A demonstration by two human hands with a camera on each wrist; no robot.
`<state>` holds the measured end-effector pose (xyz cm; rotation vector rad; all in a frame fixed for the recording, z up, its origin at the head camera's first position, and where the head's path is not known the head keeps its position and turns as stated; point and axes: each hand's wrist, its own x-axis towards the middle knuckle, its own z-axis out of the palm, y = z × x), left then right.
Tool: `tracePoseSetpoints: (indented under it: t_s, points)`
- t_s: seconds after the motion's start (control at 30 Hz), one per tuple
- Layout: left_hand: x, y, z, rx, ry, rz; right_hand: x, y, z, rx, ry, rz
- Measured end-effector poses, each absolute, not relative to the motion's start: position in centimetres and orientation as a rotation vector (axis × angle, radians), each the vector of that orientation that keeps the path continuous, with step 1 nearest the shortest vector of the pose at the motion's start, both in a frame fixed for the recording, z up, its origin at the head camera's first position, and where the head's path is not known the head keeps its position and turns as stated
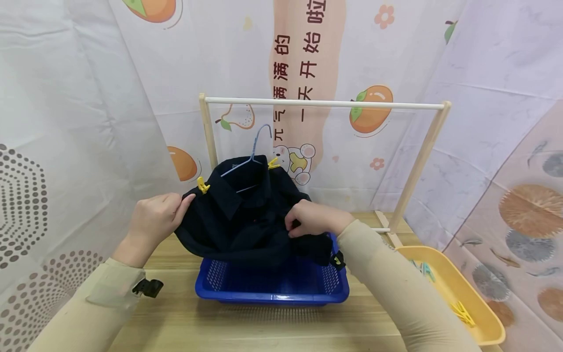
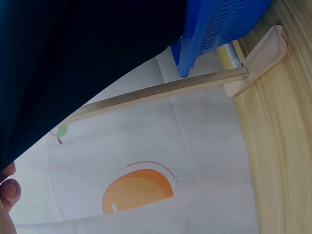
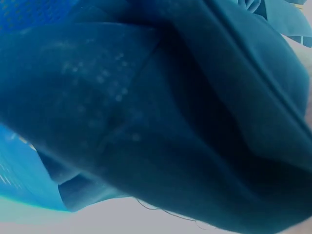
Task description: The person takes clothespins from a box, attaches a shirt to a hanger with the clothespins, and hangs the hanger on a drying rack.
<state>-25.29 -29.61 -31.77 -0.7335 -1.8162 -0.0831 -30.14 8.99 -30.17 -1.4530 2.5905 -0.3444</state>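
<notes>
A dark navy collared shirt [image 1: 246, 230] is on a blue hanger [image 1: 254, 146] above a blue basket [image 1: 272, 297], its lower part hanging into it. One yellow clip [image 1: 203, 185] sits on the shoulder at left, another yellow clip [image 1: 273, 164] beside the collar at right. My left hand [image 1: 158, 215] pinches the shirt's shoulder near the left clip, thumb on top. My right hand [image 1: 310, 218] grips the cloth on the other side with curled fingers. In the right wrist view, folds of the shirt [image 3: 146, 112] fill most of the picture and hide the fingers.
Behind the basket stands a wooden rack with a white rail [image 1: 325, 103]. A yellow tray [image 1: 492, 330] at the right holds yellow clips [image 1: 462, 313] and pale green ones [image 1: 425, 270]. Printed curtains [image 1: 237, 54] surround the wooden table [image 1: 211, 327].
</notes>
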Motion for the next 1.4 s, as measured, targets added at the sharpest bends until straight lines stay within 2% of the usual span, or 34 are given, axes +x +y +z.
tracePoseSetpoints:
  t_s: [0.5,1.4]
  points:
    - [-24.4,-28.6,-30.8,-0.783,-1.737,-0.061,-29.1,10.6,-27.6,-1.563,2.598,-0.386]
    - [-24.1,-26.1,-30.0,-0.820,-1.674,-0.120,-28.3,15.6,-23.6,-1.593,2.764,-0.337]
